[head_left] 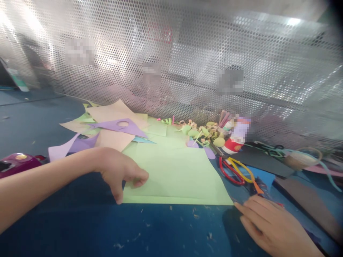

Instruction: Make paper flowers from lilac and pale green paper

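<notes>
A light green sheet of paper (177, 175) lies on the dark blue tabletop, with a thin strip or fold line along its near edge. My left hand (122, 171) is at the sheet's left side, fingers curled on top and thumb down by the near left corner. At the near right corner is my right hand (270, 221), fingers stretched out and an index fingertip touching the corner. Scissors (235, 169) with red and yellow handles lie between the sheet and my right hand. The undersides of both hands are hidden.
Purple, peach and green paper scraps (118, 123) pile up behind the sheet. Curled paper cuttings (203, 134) and a red and white glue bottle (234, 142) stand near the perforated metal screen (187, 64). A magenta object (20, 164) sits at left; dark sheets (308, 203) lie right.
</notes>
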`<action>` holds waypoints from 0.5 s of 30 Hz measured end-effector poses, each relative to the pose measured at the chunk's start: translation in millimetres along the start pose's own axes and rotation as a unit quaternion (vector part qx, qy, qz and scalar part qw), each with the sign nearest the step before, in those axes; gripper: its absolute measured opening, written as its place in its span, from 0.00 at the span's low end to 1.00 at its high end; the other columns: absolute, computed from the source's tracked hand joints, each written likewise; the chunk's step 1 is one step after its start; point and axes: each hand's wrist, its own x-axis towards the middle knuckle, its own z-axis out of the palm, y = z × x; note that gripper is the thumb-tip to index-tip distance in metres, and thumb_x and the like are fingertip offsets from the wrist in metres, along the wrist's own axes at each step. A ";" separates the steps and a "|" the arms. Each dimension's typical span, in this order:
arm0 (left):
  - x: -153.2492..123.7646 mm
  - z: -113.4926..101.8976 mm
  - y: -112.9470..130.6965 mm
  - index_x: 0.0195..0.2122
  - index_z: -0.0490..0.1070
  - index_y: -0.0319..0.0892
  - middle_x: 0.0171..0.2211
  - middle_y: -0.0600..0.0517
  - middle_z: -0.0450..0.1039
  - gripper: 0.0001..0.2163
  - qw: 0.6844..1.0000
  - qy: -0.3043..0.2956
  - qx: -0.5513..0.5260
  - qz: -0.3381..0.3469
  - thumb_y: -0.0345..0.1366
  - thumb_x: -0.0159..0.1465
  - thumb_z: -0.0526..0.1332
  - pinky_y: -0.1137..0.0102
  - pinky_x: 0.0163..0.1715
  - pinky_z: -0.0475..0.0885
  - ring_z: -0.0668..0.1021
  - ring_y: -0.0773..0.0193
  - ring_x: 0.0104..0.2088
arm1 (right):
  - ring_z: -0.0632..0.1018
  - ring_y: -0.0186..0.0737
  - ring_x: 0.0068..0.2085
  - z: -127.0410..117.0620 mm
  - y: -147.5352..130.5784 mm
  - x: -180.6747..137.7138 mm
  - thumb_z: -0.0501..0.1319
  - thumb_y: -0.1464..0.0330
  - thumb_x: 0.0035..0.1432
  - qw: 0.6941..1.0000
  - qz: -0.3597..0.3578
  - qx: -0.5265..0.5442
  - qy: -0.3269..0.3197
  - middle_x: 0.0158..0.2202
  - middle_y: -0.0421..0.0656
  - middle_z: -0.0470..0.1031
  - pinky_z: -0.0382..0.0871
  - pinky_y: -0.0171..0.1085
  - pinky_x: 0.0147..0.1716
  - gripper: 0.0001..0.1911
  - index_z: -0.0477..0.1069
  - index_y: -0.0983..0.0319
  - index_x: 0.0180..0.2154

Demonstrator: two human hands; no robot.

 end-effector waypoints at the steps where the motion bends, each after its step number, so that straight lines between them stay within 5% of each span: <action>1: 0.1 -0.3 0.4 0.35 0.68 0.44 0.26 0.55 0.67 0.16 1.000 -0.003 0.004 -0.002 0.33 0.43 0.65 0.76 0.18 0.54 0.67 0.66 0.22 | 0.73 0.42 0.30 -0.5 -0.1 0.9 0.52 0.73 0.55 1.000 0.008 -0.006 0.003 0.25 0.45 0.73 0.64 0.42 0.34 0.11 0.73 0.64 0.30; 5: 1.4 -1.1 0.2 0.36 0.68 0.44 0.24 0.56 0.66 0.17 1.000 -0.016 0.014 -0.002 0.34 0.43 0.65 0.76 0.18 0.53 0.64 0.67 0.20 | 0.73 0.43 0.35 -6.9 -10.0 20.0 0.53 0.71 0.56 0.995 0.080 0.054 0.015 0.31 0.46 0.74 0.66 0.41 0.37 0.10 0.71 0.64 0.36; 9: 2.4 1.0 -1.8 0.35 0.68 0.44 0.22 0.58 0.62 0.17 1.000 -0.013 0.000 0.005 0.33 0.43 0.66 0.76 0.17 0.51 0.62 0.69 0.18 | 0.74 0.38 0.42 -11.9 -34.8 55.6 0.55 0.65 0.57 0.975 0.121 0.177 -0.052 0.43 0.44 0.72 0.69 0.35 0.41 0.17 0.64 0.58 0.49; 15: 1.0 -0.3 -9.9 0.38 0.67 0.45 0.22 0.58 0.63 0.18 0.998 -0.035 -0.016 0.048 0.34 0.44 0.66 0.77 0.18 0.55 0.64 0.69 0.20 | 0.73 0.38 0.40 -1.2 -54.5 81.7 0.54 0.68 0.58 0.921 0.131 0.337 -0.146 0.40 0.45 0.70 0.70 0.36 0.38 0.11 0.67 0.57 0.44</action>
